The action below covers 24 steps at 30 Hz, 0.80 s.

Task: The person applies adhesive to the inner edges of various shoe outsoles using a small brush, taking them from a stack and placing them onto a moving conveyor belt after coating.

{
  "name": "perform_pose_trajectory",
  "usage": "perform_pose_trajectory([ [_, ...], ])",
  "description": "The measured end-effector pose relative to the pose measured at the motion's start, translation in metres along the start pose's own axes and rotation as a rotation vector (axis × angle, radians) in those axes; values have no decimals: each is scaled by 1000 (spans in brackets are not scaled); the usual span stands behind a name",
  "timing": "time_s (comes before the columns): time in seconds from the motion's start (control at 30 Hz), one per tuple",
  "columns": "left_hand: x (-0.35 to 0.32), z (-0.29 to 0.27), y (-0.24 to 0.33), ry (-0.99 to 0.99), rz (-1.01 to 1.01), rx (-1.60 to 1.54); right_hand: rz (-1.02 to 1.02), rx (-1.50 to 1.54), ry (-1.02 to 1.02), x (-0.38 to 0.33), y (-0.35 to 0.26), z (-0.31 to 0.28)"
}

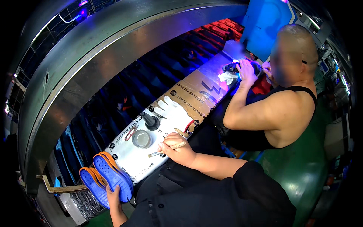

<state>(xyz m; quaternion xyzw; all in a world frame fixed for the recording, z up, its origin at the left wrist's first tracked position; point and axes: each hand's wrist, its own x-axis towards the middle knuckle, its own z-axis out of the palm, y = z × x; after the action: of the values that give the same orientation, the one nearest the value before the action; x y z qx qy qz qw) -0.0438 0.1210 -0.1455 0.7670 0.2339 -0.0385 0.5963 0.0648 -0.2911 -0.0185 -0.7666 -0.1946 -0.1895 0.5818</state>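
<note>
At the lower left, my left hand (114,195) grips blue and orange shoe soles (109,172), its thumb lying over the blue inner face. A second similar sole (90,185) stands right beside them, overlapping at the edges. My right hand (177,148) is closed round a thin brush (167,149) with a pale handle, its bristle end pointing left. That end hangs above the white-covered board (141,166), just right of a round cup (142,139) of greyish liquid. Behind the cup stands a black conical container (151,121), with a white glove (170,112) to its right.
A reddish clip-like piece (130,133) lies left of the cup. Brown cardboard (196,94) continues up the board. At the far right a co-worker (276,113) handles a dark object (232,68) under violet light. A metal arch (102,56) spans a row of dark pieces.
</note>
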Motion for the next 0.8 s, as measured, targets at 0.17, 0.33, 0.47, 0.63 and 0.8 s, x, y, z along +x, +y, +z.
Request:
perform_pose_trajectory([
  [0.17, -27, -16, 57, -5, -439, -922, 59, -40, -29, -9, 8, -2],
  [0.33, -58, 31, 116, -61, -111, -795, 186, 76, 0, -15, 10, -4],
  [0.47, -66, 73, 142, -56, 113, -552, 180, 125, -41, 0, -15, 0],
  [0.63, -59, 93, 157, 123, 374, -304, -88, 79, -187, 19, -39, 16],
  [0.8, -56, 104, 176, 144, 534, -175, -268, 13, -267, 26, -58, 23],
])
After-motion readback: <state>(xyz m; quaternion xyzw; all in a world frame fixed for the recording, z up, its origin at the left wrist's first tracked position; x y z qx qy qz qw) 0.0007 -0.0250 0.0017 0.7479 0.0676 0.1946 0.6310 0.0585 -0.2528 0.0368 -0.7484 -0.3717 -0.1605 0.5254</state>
